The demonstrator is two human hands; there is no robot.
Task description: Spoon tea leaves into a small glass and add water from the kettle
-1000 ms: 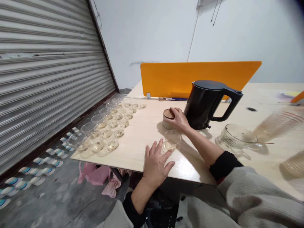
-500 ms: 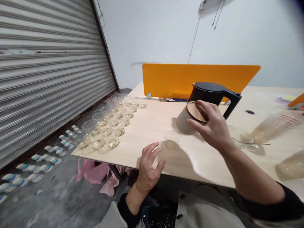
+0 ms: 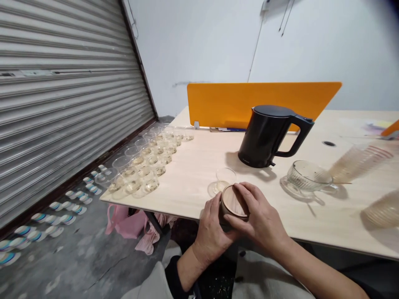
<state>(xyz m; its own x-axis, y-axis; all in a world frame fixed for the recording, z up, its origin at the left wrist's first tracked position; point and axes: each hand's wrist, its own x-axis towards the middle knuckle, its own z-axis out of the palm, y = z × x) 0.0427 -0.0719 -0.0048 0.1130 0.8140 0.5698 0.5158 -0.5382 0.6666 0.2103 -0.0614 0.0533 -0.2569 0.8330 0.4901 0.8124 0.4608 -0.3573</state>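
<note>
A round canister with a wooden lid [image 3: 233,201] is held between my two hands at the table's front edge. My left hand [image 3: 212,224] wraps its left side, and my right hand [image 3: 258,211] grips the lid's rim from the right. Much of the canister's body is hidden by my fingers. Just beyond it stands a clear plastic cup [image 3: 225,177]. A black electric kettle [image 3: 263,135] stands farther back on the table, its handle toward the right. Right of it, a ribbed glass cup [image 3: 307,176] sits on a glass saucer with a thin stick across it.
Several clear cups with a little pale content [image 3: 146,166] fill the table's left end. Stacked plastic cups [image 3: 358,164] lie at the right. An orange divider [image 3: 262,104] stands at the back. Small white-lidded containers [image 3: 52,224] line the floor beside a roller shutter [image 3: 65,91].
My right hand has brought the canister from in front of the kettle down to the table's front edge. My left hand, open before, has closed around it.
</note>
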